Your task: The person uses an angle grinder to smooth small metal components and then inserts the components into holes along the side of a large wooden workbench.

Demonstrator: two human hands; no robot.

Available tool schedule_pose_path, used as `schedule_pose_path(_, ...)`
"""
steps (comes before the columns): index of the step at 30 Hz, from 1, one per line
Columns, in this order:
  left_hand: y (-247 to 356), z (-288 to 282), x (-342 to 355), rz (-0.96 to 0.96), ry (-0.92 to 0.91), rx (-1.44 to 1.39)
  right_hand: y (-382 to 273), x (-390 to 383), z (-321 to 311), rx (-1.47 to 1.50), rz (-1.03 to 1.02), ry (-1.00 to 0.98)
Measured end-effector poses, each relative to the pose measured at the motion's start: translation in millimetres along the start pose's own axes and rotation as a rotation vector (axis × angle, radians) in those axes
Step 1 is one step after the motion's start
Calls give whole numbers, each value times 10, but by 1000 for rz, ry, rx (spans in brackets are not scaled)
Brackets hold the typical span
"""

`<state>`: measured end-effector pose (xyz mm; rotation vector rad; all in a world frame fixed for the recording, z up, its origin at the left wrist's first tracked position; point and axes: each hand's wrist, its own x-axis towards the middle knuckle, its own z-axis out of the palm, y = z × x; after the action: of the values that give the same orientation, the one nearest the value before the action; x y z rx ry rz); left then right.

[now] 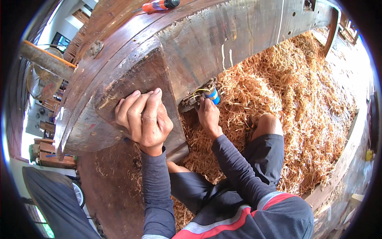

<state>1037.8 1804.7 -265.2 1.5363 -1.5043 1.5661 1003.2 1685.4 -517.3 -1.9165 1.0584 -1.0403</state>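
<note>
My left hand (144, 118), fingers curled and bunched, rests against the dark, worn wooden block (157, 63) joined to a long curved timber beam (207, 32); what, if anything, lies inside its fingers is hidden. Lower and to the right, just under the beam's bottom edge, my right hand (209, 116) is closed on a metal tool (211, 95) with a blue cylindrical body and a short yellow cord or wire. My knees are bent beneath both forearms.
An orange-and-black tool (158, 5) lies on the beam's top. Curly wood shavings (302, 111) cover the ground at right, bordered by a plank (340, 167). At left are a fan (43, 81), a horizontal pole (47, 59) and a grey draped cloth (51, 199).
</note>
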Motion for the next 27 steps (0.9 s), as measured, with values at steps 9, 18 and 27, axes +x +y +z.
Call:
schedule_pose_path(9, -10, -7, -7, -10, 1, -10, 41, -88, 4, 134, -82, 123)
schedule_pose_path(18, 12, -18, -5, -28, -9, -5, -75, -41, -25, 194, -72, 191)
schedule_pose_path(27, -4, -16, -16, -50, -7, -36, -18, -75, 78, 196, -142, 237)
